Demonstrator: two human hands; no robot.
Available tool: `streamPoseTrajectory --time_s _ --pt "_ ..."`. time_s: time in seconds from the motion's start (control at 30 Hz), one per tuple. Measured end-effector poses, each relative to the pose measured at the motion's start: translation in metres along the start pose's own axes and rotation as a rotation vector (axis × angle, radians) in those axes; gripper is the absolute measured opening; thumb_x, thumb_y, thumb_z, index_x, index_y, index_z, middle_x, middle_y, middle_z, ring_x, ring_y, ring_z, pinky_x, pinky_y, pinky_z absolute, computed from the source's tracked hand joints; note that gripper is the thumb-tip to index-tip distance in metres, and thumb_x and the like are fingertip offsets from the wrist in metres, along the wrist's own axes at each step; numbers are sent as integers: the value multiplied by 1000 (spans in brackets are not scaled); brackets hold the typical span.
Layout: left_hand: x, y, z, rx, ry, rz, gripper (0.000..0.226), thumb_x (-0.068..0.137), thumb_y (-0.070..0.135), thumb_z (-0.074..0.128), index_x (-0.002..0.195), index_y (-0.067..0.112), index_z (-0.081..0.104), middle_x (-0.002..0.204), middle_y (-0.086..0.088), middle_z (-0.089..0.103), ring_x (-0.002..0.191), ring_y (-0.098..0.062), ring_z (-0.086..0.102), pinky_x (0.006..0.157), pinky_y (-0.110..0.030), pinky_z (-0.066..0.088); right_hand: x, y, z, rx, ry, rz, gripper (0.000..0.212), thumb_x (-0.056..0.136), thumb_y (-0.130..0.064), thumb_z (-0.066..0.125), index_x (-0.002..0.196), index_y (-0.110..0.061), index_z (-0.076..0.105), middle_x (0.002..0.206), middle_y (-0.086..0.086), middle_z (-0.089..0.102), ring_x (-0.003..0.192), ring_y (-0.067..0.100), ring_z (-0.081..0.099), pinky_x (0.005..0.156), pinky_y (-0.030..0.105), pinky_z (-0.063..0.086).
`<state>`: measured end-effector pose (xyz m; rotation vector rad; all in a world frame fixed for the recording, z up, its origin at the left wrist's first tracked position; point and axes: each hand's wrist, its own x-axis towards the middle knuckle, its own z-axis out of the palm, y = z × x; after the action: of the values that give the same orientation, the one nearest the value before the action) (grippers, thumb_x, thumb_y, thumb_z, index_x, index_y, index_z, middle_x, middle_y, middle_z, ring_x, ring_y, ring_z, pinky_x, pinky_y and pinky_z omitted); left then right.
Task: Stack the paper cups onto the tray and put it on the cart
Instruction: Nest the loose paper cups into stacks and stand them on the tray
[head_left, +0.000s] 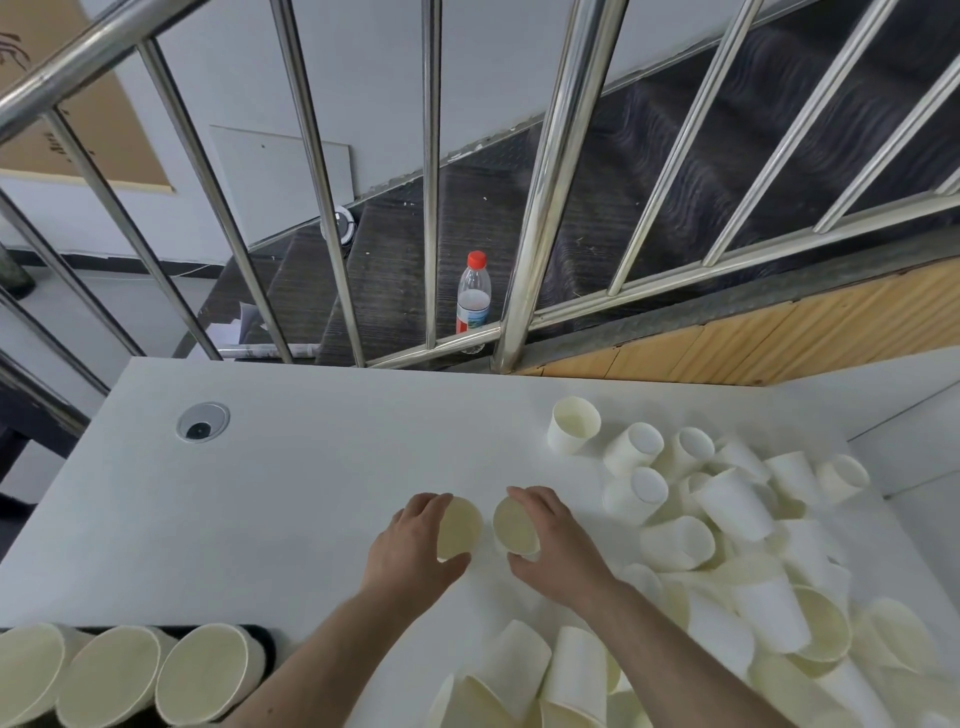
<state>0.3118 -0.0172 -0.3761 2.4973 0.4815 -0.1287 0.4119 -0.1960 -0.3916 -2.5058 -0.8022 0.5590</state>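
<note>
A white table (291, 483) carries a big loose pile of paper cups (737, 561) on its right side, and a dark tray (262, 636) at the near left edge already holds three upright cups (208, 675). Near the middle, the left hand (410, 545) grips one upright cup (460, 527) by its side, and the right hand (558, 535) grips another cup (514, 525). These look light, thin-walled and easily crushed, so a gentle hold around the wall just below the rim seems best.
</note>
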Motion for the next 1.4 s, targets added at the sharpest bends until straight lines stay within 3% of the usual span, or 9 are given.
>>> streamPoseTrajectory --time_s 0.4,0.73,1.0,1.17,1.4 --pt "-51 5 -21 -46 108 52 68 82 45 63 141 27 36 141 14 40 123 -12 46 91 -28 47 -51 -35 -7 31 124 -30 75 82 -23 66 147 -31 29 139 -16 29 127 6 39 97 26 45" --pt "-171 -2 -35 -107 252 56 67 81 43 65 140 25 40 140 14 41 124 -10 46 94 -29 45 -143 -80 12 68 178 -136 74 81 -19 66 146 -31 32 138 -14 30 126 7 42 94 26 46" --pt "-264 -34 -51 -89 334 -4 66 79 40 68 138 24 43 139 13 43 121 -10 48 89 -30 47 -194 -130 50 105 141 -215 74 80 -20 67 146 -31 33 137 -11 31 122 10 46 95 29 46" --pt "-295 -61 -72 -68 373 -63 66 80 40 67 139 25 41 141 15 40 124 -10 44 87 -26 45 -201 -169 71 106 92 -273 74 81 -24 66 146 -32 32 135 -13 31 119 8 46 91 25 46" --pt "-315 -120 -103 -78 389 -65 66 77 38 70 137 25 44 137 11 45 117 -13 49 84 -28 46 -202 -233 102 96 21 -310 73 82 -24 63 147 -33 30 136 -14 29 120 8 44 97 26 43"
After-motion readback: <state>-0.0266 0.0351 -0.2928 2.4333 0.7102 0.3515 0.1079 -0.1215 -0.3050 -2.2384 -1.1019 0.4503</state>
